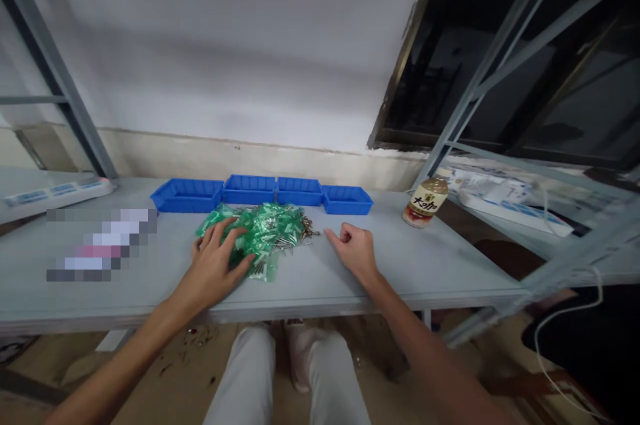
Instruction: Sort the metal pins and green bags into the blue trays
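A heap of green plastic bags with small metal screws in and around them lies on the grey table. Over the heap's left side rests my left hand, its fingers spread and touching the bags. Loose screws spill from the right edge of the heap. To the right of these, my right hand is at the tabletop with its fingers curled in and one digit stretched toward the screws. Nothing shows in its grip. Its palm side is hidden.
Blue bins stand in a row behind the heap, along the wall. A brown-capped bottle stands at the right. White boxes lie at both sides. A pixelated patch covers something on the left of the table. Metal frame posts rise at both ends.
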Motion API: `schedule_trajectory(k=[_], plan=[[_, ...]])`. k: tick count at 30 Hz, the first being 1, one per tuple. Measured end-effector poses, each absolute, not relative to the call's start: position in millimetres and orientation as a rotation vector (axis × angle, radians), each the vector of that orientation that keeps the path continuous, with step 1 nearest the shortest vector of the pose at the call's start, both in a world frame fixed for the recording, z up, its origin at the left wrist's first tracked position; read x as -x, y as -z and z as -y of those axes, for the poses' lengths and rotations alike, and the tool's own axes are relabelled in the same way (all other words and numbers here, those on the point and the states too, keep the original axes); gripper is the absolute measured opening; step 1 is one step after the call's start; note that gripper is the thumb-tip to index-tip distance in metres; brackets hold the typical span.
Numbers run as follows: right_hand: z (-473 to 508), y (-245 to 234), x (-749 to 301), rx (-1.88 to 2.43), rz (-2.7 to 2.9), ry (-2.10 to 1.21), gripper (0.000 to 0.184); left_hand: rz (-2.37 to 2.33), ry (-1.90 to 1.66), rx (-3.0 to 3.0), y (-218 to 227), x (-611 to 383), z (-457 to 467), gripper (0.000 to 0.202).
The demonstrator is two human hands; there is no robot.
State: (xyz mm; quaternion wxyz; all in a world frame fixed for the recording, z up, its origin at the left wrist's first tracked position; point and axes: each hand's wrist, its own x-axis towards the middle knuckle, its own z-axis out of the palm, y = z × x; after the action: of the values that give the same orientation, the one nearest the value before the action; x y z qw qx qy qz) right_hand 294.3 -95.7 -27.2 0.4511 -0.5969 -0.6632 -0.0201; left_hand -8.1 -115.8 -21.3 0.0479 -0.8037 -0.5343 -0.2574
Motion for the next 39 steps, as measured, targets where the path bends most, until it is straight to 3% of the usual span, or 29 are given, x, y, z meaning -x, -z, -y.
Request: schedule_trajectory(k=[4, 8, 11, 16, 23, 32, 39], plan=[[98, 25, -292, 1.517, 1.793, 0.051, 0.050, 1.629, 0.723, 2.512, 23, 9, 118, 0.043], [97, 27, -290, 1.507, 1.904, -0.013, 0.027, 1.645, 0.636, 2.574, 26, 10, 117, 0.053], [100, 30, -290, 1.417, 2.006, 0.010, 0.038, 1.617, 0.606, 2.546, 31, 10, 116, 0.055], [106, 33, -287, 1.628, 2.271, -0.091, 0.059, 1.607, 0.513, 2.518, 39, 11, 115, 0.059], [107, 24, -283, 1.702, 2.383, -0.161, 0.055, 1.665, 0.488, 2.487, 35, 9, 119, 0.060], [109, 30, -284, 1.589, 2.263, -0.085, 0.056, 1.739, 0.677, 2.470, 29, 10, 121, 0.044], [112, 28, -288, 1.230, 1.953, -0.087, 0.022, 1.630, 0.918, 2.548, 22, 19, 117, 0.039]])
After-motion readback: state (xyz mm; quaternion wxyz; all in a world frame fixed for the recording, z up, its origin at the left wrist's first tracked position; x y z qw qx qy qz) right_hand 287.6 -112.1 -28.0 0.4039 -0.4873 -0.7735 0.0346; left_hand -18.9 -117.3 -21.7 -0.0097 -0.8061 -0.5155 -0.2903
